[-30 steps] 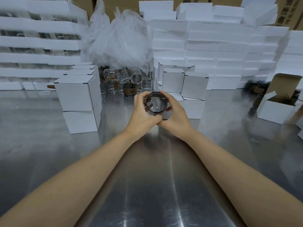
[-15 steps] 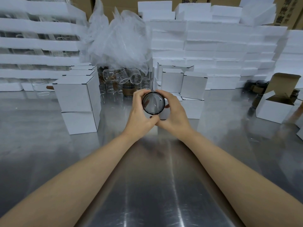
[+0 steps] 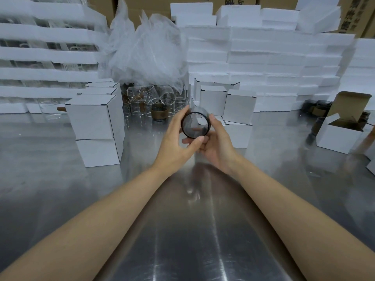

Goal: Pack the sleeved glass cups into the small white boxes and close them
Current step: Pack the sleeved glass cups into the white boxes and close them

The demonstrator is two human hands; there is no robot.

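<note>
And the left grip (image 3: 177, 148) clasped the glass cup (image 3: 195, 125) from its left, the right grip (image 3: 218, 148) cradled it from beneath and right, cup held sideways above the middle of the surface (image 3: 81, 189), round end toward the camera, an open white box (image 3: 338, 137) near the right edge.

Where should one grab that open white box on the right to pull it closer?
Grip the open box across its two side walls, coming from above and the near side. Its lid flap stands up at the back on a fold and would likely bend; the walls below look stiffer.
</note>
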